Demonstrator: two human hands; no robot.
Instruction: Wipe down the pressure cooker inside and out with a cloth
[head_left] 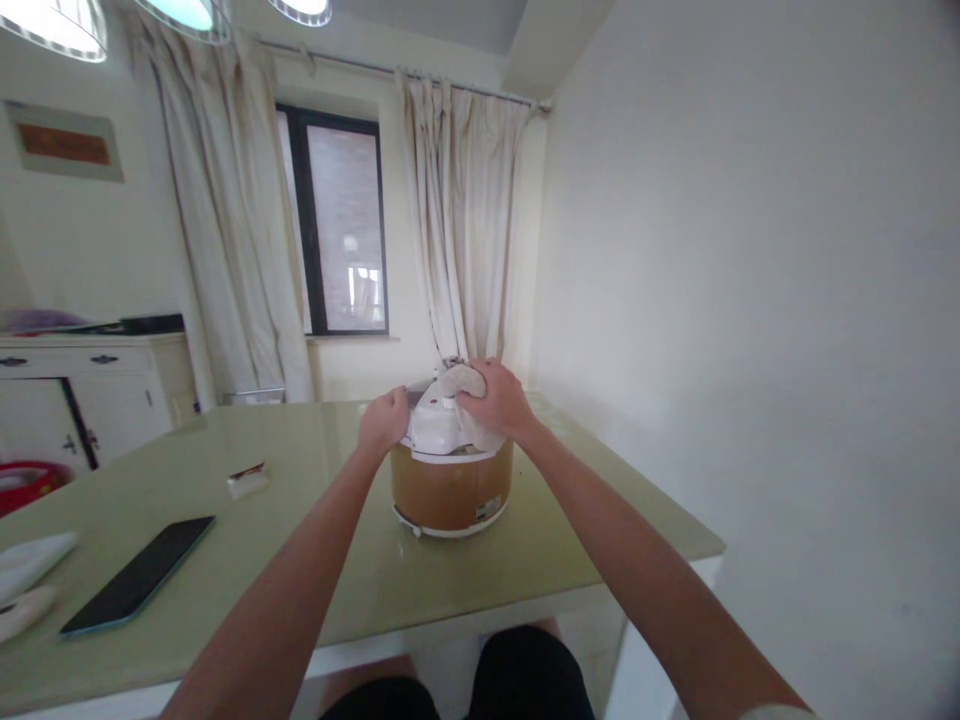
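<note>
A rice cooker (442, 490) with a tan body, a white lid top and a white base stands on the table in front of me. My left hand (384, 420) is closed on the left side of its upper edge, with the fingertips partly hidden. In my right hand (499, 398) is a whitish cloth (463, 380), bunched under the fingers and pressed on the right part of the lid. A loose end of the cloth seems to hang down the cooker's right side.
The pale green table (315, 560) holds a dark tablet (139, 575), a small whitish item (247, 482) and white objects (34, 565) at the left. A wall (750, 300) rises close on the right. Behind are curtains (480, 200) and a white cabinet (112, 400).
</note>
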